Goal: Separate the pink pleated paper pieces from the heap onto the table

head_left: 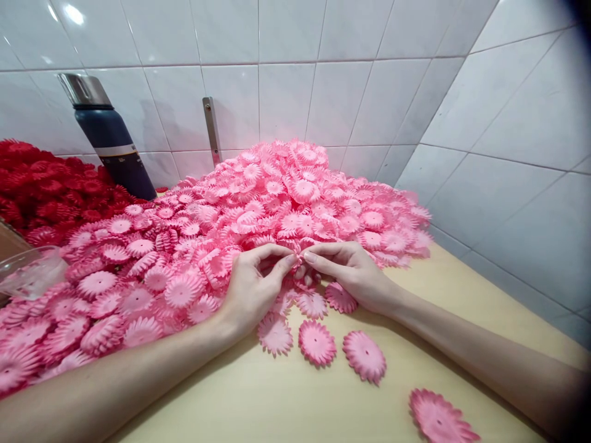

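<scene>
My left hand (261,280) and my right hand (353,271) meet at the front of a large heap of pink fabric flower petals (258,203). Thumb and forefinger are pinched together on each hand, the tips almost touching. Between them shows a bit of a pink flower petal piece (299,249), mostly covered by the fingers. Below the hands lie several loose scalloped pink discs, among them a darker-edged disc (317,343) and a paler one (364,355), each with a small centre hole. Another disc (441,418) is nearer the front right.
A pile of red petals (50,184) rises at the left beside a dark blue bottle (115,144) with a steel cap. A clear plastic container (32,271) sits at the left edge. White tiled walls (295,98) bound the pale wooden table (221,400) behind and to the right.
</scene>
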`<state>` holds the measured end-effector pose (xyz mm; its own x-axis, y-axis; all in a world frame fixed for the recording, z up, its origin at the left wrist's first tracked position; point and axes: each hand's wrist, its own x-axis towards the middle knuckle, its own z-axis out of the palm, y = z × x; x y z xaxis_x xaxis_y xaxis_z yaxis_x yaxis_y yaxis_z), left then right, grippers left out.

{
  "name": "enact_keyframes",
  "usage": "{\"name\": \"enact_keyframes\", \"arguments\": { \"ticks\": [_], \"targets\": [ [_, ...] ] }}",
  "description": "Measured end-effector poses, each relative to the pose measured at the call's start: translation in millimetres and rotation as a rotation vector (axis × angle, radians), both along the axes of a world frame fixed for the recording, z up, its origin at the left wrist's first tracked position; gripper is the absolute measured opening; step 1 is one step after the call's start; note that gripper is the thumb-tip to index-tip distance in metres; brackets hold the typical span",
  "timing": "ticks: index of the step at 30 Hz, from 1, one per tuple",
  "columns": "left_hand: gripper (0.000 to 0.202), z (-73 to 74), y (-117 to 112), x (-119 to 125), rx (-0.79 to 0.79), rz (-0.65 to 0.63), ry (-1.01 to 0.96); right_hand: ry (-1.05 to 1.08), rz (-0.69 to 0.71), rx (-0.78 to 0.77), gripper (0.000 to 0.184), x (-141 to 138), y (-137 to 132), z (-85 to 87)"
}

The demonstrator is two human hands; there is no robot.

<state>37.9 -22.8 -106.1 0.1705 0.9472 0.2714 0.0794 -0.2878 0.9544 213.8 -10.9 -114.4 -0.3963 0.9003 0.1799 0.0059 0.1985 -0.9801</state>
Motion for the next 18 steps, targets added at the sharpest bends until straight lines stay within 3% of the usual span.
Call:
{"name": "enact_keyframes", "arguments": {
  "ticks": [11,15,18],
  "targets": [
    [0.015,0.7,-1.4,-1.7,0.006,-0.022,0.052,-0.029,0.001,0.025,0.023,-1.2,-2.2,2.7],
    [0.027,3.7,-3.5,-1.8,-0.016,-0.111,0.008,-0.044,-0.042,0.035,0.024,-2.5,-2.0,2.5],
    [0.021,4.9,-4.0,-0.8,-0.039,-0.107,-0.008,-0.037,-0.051,0.035,0.024,-3.3,-1.2,1.9]
  ]
}}
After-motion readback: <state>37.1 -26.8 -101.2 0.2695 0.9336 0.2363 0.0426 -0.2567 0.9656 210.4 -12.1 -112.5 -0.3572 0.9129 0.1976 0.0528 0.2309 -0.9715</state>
